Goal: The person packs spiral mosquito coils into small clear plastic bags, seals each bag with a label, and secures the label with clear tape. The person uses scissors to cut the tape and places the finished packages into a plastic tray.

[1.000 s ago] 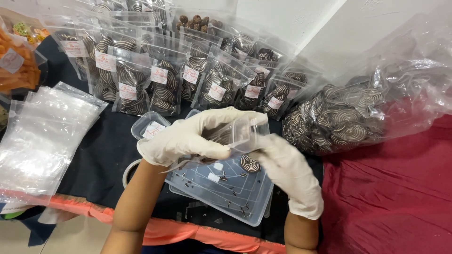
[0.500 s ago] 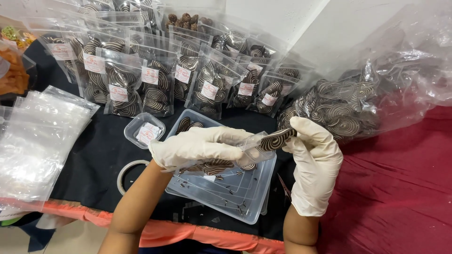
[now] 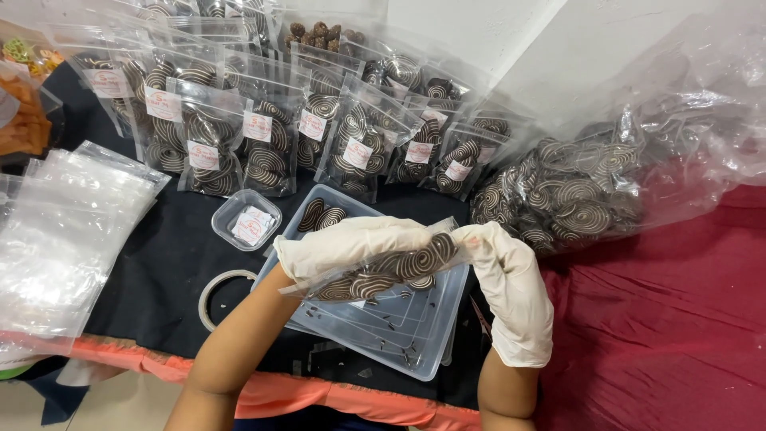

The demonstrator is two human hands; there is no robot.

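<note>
Up and to the right of the grip, well apart from it, the big clear bag (image 3: 590, 191) of dark spiral-striped cookies slumps open on the red cloth (image 3: 670, 335); beyond the grip stands a row of filled, labelled pouches (image 3: 263, 152), and off to its left lies a stack of empty clear pouches (image 3: 64, 231) on the black cloth. Directly beneath the hands sits the shallow clear plastic tray (image 3: 415, 351), with two loose cookies (image 3: 321, 215) at its far end, just past the left hand. Just left of that hand are a small clear tub (image 3: 246, 219) of labels and, nearer the person, a roll of tape (image 3: 215, 295). The grip itself: both gloved hands hold one partly filled pouch (image 3: 383, 275) lying sideways above the tray, the left hand (image 3: 351, 243) closed over its top edge and the right hand (image 3: 511, 279) pinching its right end, with cookies showing through the film between them. The step in hand looks like settling or filling this pouch. Whether the mouth is open cannot be told from here. The next move likely calls for keeping the pouch level so nothing slides out, then squaring the cookies flat before pressing the mouth shut along its whole edge.
</note>
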